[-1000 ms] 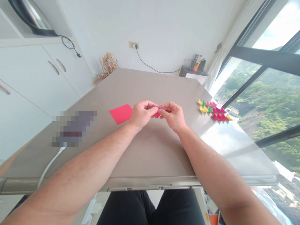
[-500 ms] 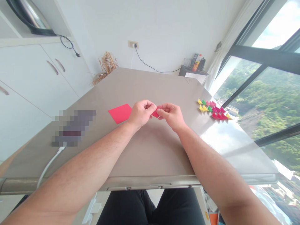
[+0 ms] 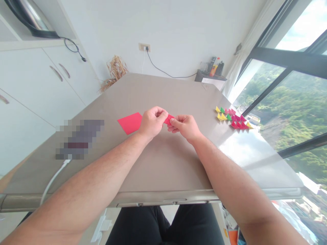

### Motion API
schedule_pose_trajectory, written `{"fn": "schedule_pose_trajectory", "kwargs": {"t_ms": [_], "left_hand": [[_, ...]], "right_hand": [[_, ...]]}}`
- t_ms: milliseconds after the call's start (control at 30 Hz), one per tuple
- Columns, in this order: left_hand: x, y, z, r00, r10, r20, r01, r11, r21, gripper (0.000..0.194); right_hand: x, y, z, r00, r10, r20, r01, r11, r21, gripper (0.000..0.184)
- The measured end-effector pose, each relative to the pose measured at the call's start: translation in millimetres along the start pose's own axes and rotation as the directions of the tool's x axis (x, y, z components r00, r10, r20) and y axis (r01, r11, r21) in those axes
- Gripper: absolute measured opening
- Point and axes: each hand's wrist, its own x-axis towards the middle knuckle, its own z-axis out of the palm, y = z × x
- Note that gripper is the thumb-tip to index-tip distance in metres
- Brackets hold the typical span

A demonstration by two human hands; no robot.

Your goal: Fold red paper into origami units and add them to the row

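Between my two hands is a small folded piece of red paper (image 3: 169,119), raised above the table (image 3: 168,163). My left hand (image 3: 154,121) pinches its left edge with thumb and fingers. On the other side my right hand (image 3: 186,126) grips it, the thumb lying on top. Fingers cover much of the paper, so its full shape is hidden. Flat on the table by my left hand lies red square paper (image 3: 129,123), one side partly behind that hand.
Several folded paper boats (image 3: 236,118) in yellow, green, pink and red stand in rows at the right. A blurred-out device (image 3: 83,137) with a white cable (image 3: 55,178) lies at the left. Behind the table are dried stalks (image 3: 116,69) and a small stand with bottles (image 3: 214,68).
The folded red paper has turned a little in my fingers, and more of it shows. My left hand has shifted slightly up and left. My right-hand grip has also changed a little.
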Motion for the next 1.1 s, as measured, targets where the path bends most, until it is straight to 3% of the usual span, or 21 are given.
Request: {"fn": "schedule_pose_trajectory", "kwargs": {"t_ms": [133,300,367,433,533,600,800,1100], "left_hand": [[3.0,-3.6,-3.0,0.999,0.021,0.026,-0.022,0.999,0.040,0.014],[5.4,-3.1,-8.4,0.987,0.048,0.156,-0.067,0.990,0.121,0.012],[5.4,-1.6,-9.0,0.985,0.004,0.174,-0.018,0.997,0.080,0.012],[4.7,-0.3,-8.2,0.983,-0.078,0.168,0.091,0.994,-0.067,0.012],[3.0,-0.4,-5.7,0.962,-0.183,0.204,0.242,0.918,-0.315,0.017],[2.0,-1.6,-4.4,0.945,-0.210,0.250,0.296,0.875,-0.383,0.018],[-1.1,-1.7,-1.7,0.941,-0.257,0.220,0.318,0.894,-0.316,0.020],[-4.5,3.5,-0.6,0.948,-0.225,0.223,0.275,0.934,-0.227,0.015]], "right_hand": [[0.5,-2.2,-2.9,1.000,0.002,-0.024,-0.004,0.994,-0.110,0.016],[2.7,-1.2,-10.8,0.998,-0.025,-0.058,0.007,0.958,-0.288,0.018],[3.1,-0.3,-11.8,0.996,-0.044,-0.077,0.026,0.976,-0.216,0.020],[2.7,0.1,-10.8,0.995,-0.068,-0.079,0.061,0.994,-0.090,0.020],[1.5,0.2,-7.2,0.991,-0.114,-0.071,0.116,0.993,0.019,0.022],[1.1,0.7,-5.0,0.986,-0.135,-0.096,0.138,0.990,0.022,0.022],[2.2,2.8,-4.2,0.975,-0.158,-0.158,0.163,0.986,0.020,0.020],[-0.2,1.1,-1.7,0.965,-0.163,-0.207,0.168,0.986,0.003,0.015]]}}
